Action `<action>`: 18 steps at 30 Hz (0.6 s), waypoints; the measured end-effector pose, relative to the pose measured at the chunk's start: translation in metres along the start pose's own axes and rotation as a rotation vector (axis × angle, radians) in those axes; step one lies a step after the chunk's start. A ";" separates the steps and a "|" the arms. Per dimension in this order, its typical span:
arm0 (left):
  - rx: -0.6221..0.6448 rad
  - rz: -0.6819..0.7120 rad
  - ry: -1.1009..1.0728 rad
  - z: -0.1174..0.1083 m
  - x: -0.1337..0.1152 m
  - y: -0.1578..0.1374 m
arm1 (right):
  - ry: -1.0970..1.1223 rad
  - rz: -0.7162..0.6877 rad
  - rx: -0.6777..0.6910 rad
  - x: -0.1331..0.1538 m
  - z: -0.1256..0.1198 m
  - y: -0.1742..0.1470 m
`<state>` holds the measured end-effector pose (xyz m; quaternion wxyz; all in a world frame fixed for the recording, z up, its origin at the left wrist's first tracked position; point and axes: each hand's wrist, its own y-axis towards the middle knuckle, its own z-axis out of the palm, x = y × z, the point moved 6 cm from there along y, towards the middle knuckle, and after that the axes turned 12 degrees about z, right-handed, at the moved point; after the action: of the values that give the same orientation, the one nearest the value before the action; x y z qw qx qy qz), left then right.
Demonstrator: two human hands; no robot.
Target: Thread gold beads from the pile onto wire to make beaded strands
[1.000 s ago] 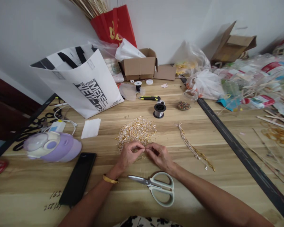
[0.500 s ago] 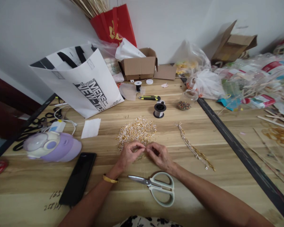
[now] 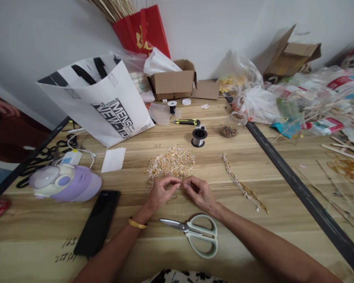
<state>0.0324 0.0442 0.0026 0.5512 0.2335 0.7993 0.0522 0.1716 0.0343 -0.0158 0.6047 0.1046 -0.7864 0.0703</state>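
My left hand [image 3: 163, 192] is closed in a pinch, thumb against forefinger, at the near edge of a heap of small gold and silver beads or findings [image 3: 171, 161]. Facing it, fingertips almost meeting, my right hand [image 3: 199, 192] pinches too. Whatever lies between the fingers is too small to make out. A bit of thin gold chain with a ring [image 3: 179, 195] shows just below the fingertips. Nearer to me lie scissors [image 3: 191, 230] with pale green handles, blades pointing left. Silver and gold chains [image 3: 240, 184] lie stretched out right of my right hand.
Beyond the heap stand a wire spool [image 3: 198, 138], a box cutter [image 3: 186, 122] and a bead jar [image 3: 231, 127]. Leftward are a phone [image 3: 97, 224], a purple bottle [image 3: 67, 182] and a white bag [image 3: 103, 106]. Another person's hand [image 3: 4, 106] shows at far left.
My fingertips have parted slightly, the right hand shifting a little to the right. A person has come into view at the far left. The things on the table have stayed put.
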 end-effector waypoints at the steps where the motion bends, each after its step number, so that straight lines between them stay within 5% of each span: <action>1: 0.004 0.011 0.012 0.000 -0.001 0.000 | 0.002 0.002 0.003 0.000 0.000 0.000; 18: 0.027 0.020 0.097 -0.001 -0.005 0.001 | -0.009 0.004 0.005 -0.001 0.000 0.001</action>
<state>0.0333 0.0431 0.0076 0.5081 0.2461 0.8233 0.0583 0.1717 0.0350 -0.0166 0.6008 0.1048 -0.7892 0.0728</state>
